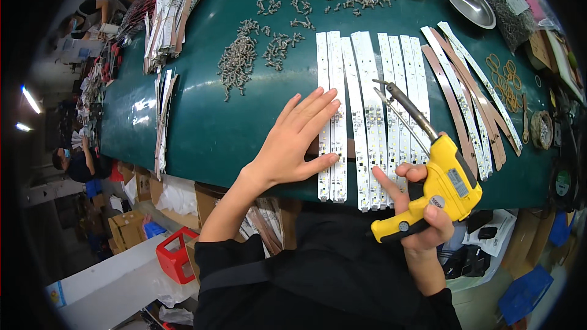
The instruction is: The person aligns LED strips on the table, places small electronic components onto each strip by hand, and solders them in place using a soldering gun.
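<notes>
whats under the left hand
The left hand reaches over two white circuit strips and the green tabletop, which show around its edges. Whatever lies directly beneath it is covered and cannot be seen.

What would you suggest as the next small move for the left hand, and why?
I would probably nudge the leftmost pair of white strips rightward: a gap, widening toward the person's body, separates it from the slanted neighbouring strip. The left hand already reaches over that pair, while the right hand holds the yellow soldering gun.
</notes>
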Motion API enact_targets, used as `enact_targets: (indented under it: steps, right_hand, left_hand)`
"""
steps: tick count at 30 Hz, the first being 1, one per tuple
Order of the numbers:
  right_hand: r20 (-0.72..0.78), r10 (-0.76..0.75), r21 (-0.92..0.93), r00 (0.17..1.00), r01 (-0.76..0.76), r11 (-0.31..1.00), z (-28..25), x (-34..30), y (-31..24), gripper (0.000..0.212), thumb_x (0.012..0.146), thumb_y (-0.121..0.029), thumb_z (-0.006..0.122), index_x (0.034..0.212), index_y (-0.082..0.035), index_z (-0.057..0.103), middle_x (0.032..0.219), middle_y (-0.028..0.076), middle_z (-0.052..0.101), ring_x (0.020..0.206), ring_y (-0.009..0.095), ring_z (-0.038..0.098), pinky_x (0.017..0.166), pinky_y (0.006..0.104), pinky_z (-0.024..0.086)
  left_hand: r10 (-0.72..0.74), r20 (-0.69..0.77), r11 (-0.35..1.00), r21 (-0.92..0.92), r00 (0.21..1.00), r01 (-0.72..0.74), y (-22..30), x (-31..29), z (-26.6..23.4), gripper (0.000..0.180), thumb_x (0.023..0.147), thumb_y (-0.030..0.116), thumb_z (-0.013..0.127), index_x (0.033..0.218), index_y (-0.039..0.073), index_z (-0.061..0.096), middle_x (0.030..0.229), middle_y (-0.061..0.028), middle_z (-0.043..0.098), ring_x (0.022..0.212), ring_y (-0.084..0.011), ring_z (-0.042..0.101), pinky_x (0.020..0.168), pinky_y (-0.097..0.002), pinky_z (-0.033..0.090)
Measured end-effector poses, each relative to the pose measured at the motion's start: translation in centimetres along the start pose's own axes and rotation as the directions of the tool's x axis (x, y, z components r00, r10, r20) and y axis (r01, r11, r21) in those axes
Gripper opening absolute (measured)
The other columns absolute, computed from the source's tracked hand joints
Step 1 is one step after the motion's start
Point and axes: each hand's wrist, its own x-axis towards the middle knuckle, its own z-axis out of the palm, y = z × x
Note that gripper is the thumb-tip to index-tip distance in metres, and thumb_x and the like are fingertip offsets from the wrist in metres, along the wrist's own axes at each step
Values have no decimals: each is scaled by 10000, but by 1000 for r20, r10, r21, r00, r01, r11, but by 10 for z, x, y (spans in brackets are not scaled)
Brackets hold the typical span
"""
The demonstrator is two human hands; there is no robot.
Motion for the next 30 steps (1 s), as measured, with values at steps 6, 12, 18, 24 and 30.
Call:
enact_targets:
  steps: [6,12,18,24,30]
  right_hand:
    - [-53,-12,95,999,17,995,2,-3,4,756,695,-116,607,1376,21,307,1081,180,549,1174,329,486,1070,649,276]
    - [-4,-18,37,1000,18,999,-2,5,1,693,738,-131,602,1371,-51,333,1114,103,554,1180,263,483,1060,704,235]
    - [60,-110,32,992,108,994,-5,2,-3,671,748,-127,594,1366,-48,343,1120,104,553,1187,260,485,1066,702,222]
    - [45,-75,14,996,74,997,-6,0,-6,687,747,-122,591,1380,-47,335,1131,115,556,1189,271,489,1068,686,238]
    - [43,-94,-7,995,95,995,-11,2,-7,698,743,-116,586,1388,-47,330,1145,123,555,1198,285,486,1067,681,244]
  left_hand:
    - [-6,84,998,58,996,2,2,-3,-2,772,799,438,633,1431,77,376,1497,-124,341,1397,-329,279,1130,-523,176]
    - [14,74,985,168,997,-26,7,3,-3,734,793,481,623,1405,121,437,1485,-85,373,1385,-326,301,1128,-535,167]
    - [114,61,991,62,992,-117,16,23,0,719,825,481,594,1416,113,416,1489,-93,364,1405,-296,277,1125,-519,196]
    - [181,194,976,82,964,-200,19,36,13,744,874,484,532,1463,88,308,1527,-96,285,1419,-279,250,1127,-512,208]
    - [169,184,980,70,968,-185,22,32,6,747,875,487,526,1462,79,307,1528,-123,274,1420,-300,242,1128,-509,206]
